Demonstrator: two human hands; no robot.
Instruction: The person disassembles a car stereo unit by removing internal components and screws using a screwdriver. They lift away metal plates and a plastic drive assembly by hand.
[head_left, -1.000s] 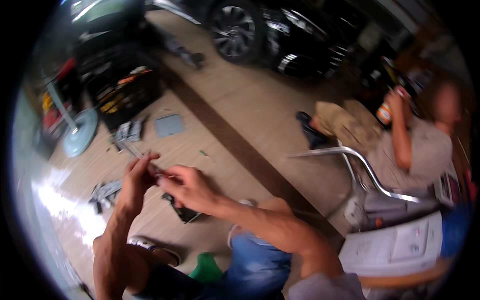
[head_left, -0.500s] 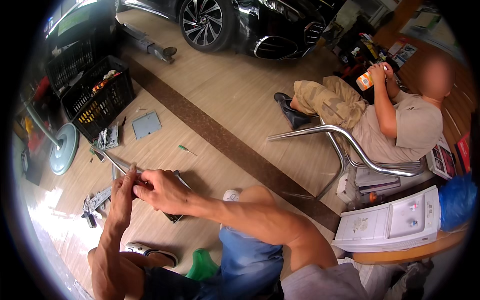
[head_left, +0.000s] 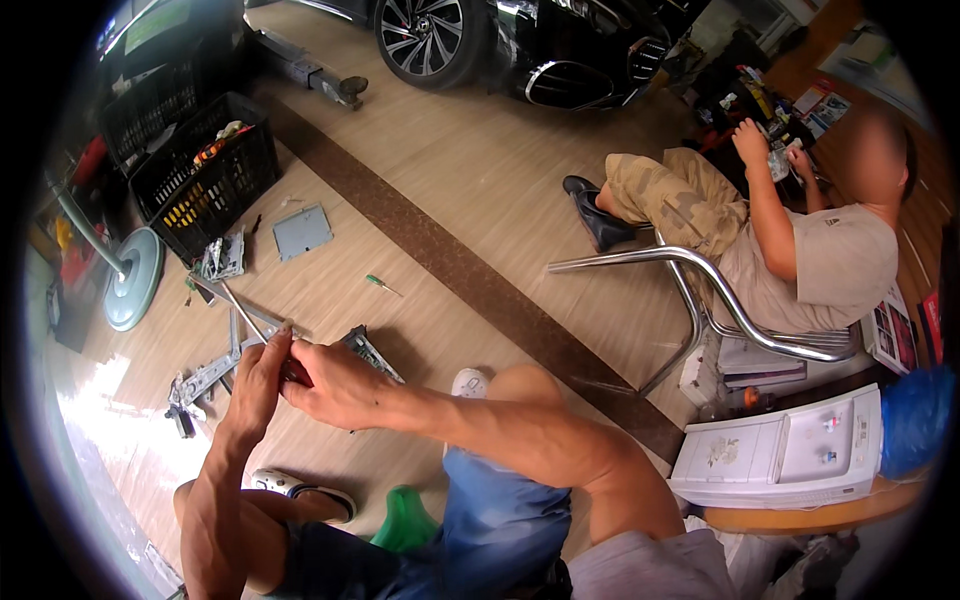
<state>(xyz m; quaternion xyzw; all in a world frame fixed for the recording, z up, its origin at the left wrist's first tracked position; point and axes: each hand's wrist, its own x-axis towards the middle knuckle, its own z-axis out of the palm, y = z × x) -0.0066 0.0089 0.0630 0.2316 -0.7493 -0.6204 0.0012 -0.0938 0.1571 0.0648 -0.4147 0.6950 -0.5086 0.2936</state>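
Note:
My left hand (head_left: 258,388) and my right hand (head_left: 340,386) meet in front of me, fingers closed together. From between them a thin metal rod (head_left: 243,307) points up and to the left. Its near end is hidden by my fingers, so I cannot tell whether it has a handle. Beneath and beside my left hand lies a grey metal bracket assembly (head_left: 208,378) on the floor. An opened electronic unit with a circuit board (head_left: 368,350) is partly covered by my right hand and forearm.
A green-handled screwdriver (head_left: 382,285), a flat grey panel (head_left: 302,230) and another metal unit (head_left: 222,257) lie ahead. Black crates (head_left: 225,185) and a round stand base (head_left: 132,280) are left. A seated person (head_left: 810,260) and a white water dispenser (head_left: 770,450) are right; a black car (head_left: 520,50) stands beyond.
My view has shifted slightly, and more of the bracket and the circuit-board unit shows. My hands stay together on the rod. The seated person's hands have moved apart, and the orange-and-white container no longer shows.

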